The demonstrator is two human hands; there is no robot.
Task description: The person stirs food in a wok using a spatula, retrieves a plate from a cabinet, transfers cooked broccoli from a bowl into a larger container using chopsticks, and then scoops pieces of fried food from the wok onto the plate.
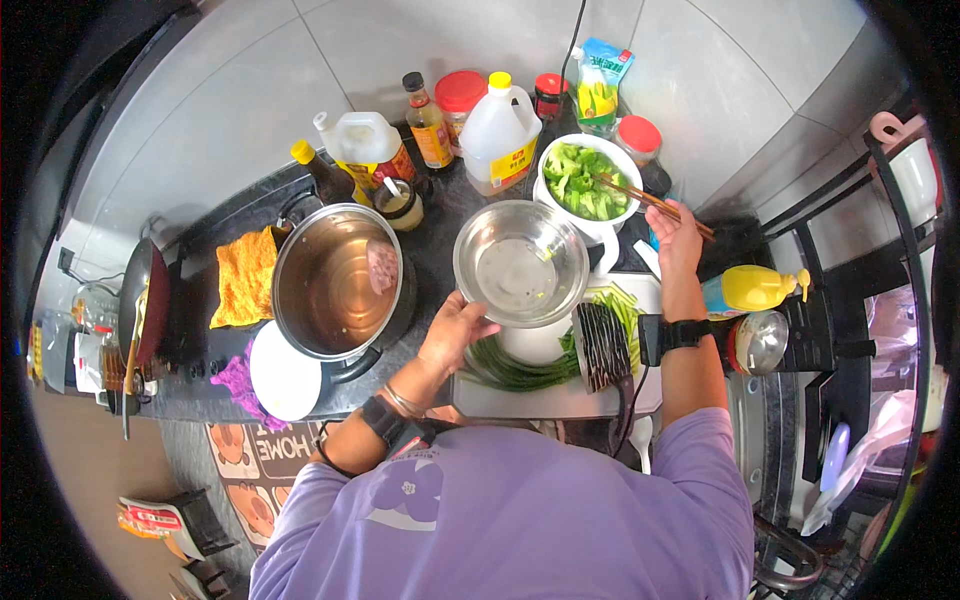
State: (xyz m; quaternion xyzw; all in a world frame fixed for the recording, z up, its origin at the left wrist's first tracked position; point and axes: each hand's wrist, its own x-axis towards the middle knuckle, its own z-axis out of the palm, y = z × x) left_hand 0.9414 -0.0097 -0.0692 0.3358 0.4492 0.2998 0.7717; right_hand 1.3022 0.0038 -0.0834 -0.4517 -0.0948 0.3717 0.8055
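My left hand (459, 331) grips the near left rim of a steel bowl (517, 262), which holds only a few green bits. In my right hand (676, 234) is a pair of wooden chopsticks (652, 201), their tips in the broccoli (589, 176). The broccoli fills a white handled pot (634, 171) behind the steel bowl. Below the bowl, a white cutting board (517, 401) bears long green stalks (517, 371), cut pale green pieces (628, 300) and a cleaver (602, 346) with a dark patterned blade.
Left stands a large steel pot (330, 289) with liquid and a piece of meat (382, 266). Near it lie an orange cloth (245, 277), a white plate (285, 371) and a purple cloth (244, 382). Bottles and jars, including a white plastic jug (495, 135), line the wall. Right is a yellow pump bottle (750, 288).
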